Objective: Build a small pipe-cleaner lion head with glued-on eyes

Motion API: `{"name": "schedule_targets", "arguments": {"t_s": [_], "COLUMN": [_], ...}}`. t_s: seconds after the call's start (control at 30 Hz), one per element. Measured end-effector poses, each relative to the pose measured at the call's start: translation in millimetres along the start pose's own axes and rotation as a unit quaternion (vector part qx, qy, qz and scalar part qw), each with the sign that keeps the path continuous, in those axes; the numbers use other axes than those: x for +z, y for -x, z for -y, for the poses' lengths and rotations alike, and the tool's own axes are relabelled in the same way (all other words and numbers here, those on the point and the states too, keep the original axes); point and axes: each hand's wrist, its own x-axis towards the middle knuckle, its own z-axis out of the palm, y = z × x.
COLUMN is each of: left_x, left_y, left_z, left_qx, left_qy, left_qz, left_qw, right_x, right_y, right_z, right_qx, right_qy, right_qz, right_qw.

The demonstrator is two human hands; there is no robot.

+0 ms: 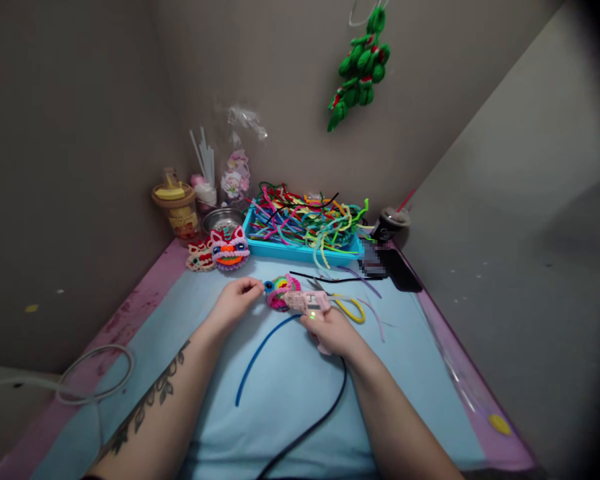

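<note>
- Two hands work one rainbow pipe-cleaner piece [281, 292], lying mid-mat on the blue mat [280, 400].
- Left hand [235, 303] pinches its blue end.
- Right hand [333, 331] grips a pink glue gun [307, 303], nozzle touching the piece; judged best held steady, fingertips clear of the nozzle.
- Loose blue pipe cleaner [260, 353] lies nearby; stock tray [300, 252] sits behind.

Bare forearms, no sleeves; leafy vine tattoo [150, 400] along left forearm.

blue tray [280, 251] of pipe cleaners | green hanging ornament [361, 67] | yellow-lidded jar [176, 208]
</note>
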Motion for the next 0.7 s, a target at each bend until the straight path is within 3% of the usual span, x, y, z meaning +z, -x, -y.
{"name": "schedule_targets", "arguments": {"t_s": [0.6, 0.7], "left_x": [-0.1, -0.8], "left_y": [0.7, -0.3], "left_z": [-0.7, 0.2], "left_qx": [0.004, 0.006], "left_qy": [-0.007, -0.005], "left_qz": [-0.025, -0.025], "left_qw": [1.000, 1.000], "right_x": [2.6, 0.5], "right_y": [-1.9, 0.5], "right_z": [-0.5, 1.5], "right_qx": [0.029, 0.006], "right_qy": [-0.010, 0.011], "right_qz": [0.009, -0.009], "right_qw": [0.999, 1.000]}}
